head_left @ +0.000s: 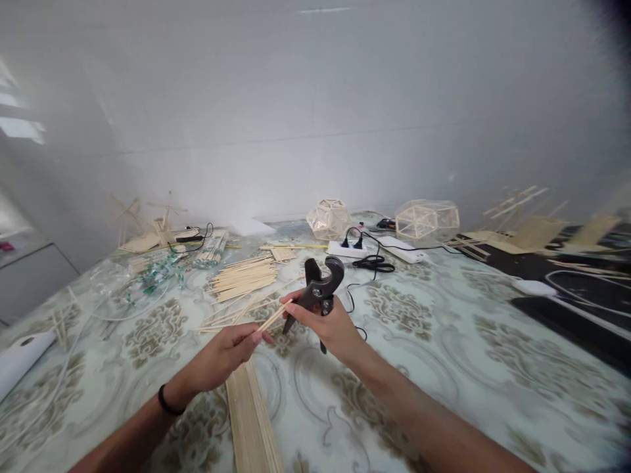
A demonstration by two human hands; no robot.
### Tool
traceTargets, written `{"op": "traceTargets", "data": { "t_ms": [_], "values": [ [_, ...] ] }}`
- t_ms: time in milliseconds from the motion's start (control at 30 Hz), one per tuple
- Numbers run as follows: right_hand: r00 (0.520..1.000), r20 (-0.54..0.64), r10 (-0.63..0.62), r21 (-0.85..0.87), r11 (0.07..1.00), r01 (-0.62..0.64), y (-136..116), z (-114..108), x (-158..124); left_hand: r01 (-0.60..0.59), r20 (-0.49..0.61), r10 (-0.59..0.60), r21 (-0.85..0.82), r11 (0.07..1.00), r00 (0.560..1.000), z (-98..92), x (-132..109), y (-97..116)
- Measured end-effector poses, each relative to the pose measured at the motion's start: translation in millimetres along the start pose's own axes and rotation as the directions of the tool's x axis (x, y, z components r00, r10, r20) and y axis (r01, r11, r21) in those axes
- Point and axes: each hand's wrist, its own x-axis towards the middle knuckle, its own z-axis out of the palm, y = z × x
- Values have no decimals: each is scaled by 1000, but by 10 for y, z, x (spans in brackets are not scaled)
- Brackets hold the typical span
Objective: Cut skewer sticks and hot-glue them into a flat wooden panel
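My left hand [229, 355], with a black band at the wrist, is closed in a pinch on thin wooden sticks [272, 319]. The sticks slant up and to the right, and their far ends meet the fingertips of my right hand [332, 326]. That hand is wrapped around a black hand cutter [315, 295] with a hooked jaw that points upward. Its grip hides part of the handles. Below my left hand lies a bundle of flat wooden strips [251, 417]. A pile of loose sticks [245, 274] spreads out just beyond both hands.
White power strips [346, 249] with black plugs and cables lie behind the cutter. Two stick-built polyhedral frames [329, 219] stand near the wall. Clear plastic wrapping [160, 272] and a white roll [24, 358] are on the left. A black mat [582, 282] covers the right side.
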Motion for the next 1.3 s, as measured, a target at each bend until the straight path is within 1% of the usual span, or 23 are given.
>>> {"op": "traceTargets", "data": {
  "t_ms": [100, 167, 233, 300, 367, 433, 567, 633, 700, 833, 900, 1067, 1167, 1300],
  "values": [
    [1000, -10, 12, 54, 998, -12, 17, -6, 20, 78, 54, -69, -168, 983, 996, 1, -7, 3],
    [999, -34, 17, 74, 997, -14, 23, -23, 45, 137, 128, -100, -327, 935, 987, -4, 2, 18],
    [998, -66, 9, 96, 995, -3, 26, -49, 78, 185, 206, -98, -456, 870, 974, -13, 24, 27],
    [995, -96, 4, 114, 994, 7, 30, -76, 110, 207, 246, -85, -525, 826, 966, -22, 51, 23],
    [993, -117, 3, 112, 994, 10, 36, -98, 132, 199, 241, -70, -569, 798, 968, -27, 75, 10],
    [991, -134, 0, 98, 995, 14, 44, -110, 141, 173, 209, -54, -608, 775, 976, -33, 90, -7],
    [978, -207, -1, 94, 995, 20, 66, -115, 143, 99, 82, -59, -683, 724, 995, -59, 86, -34],
    [972, -233, 5, 108, 994, 21, 84, -110, 144, 74, 11, -92, -697, 713, 996, -73, 74, -33],
    [973, -232, 1, 118, 993, 27, 106, -101, 142, 69, -48, -141, -691, 720, 989, -78, 65, -15],
    [975, -222, -10, 77, 997, 28, 135, -72, 115, 90, -146, -245, -662, 744, 959, -51, 70, 37],
    [975, -222, -13, 45, 999, 23, 144, -58, 98, 92, -181, -264, -636, 766, 947, -28, 80, 46],
    [981, -177, -78, -27, 997, 74, 188, -45, 78, 64, -217, -190, -485, 872, 958, 12, 85, 3],
    [981, -168, -95, -43, 995, 89, 203, -48, 81, 46, -228, -165, -450, 892, 960, 6, 75, -28],
    [982, -172, -73, -20, 997, 71, 177, -46, 84, 24, -248, -137, -411, 911, 959, -25, 71, -67]
  ]
}}
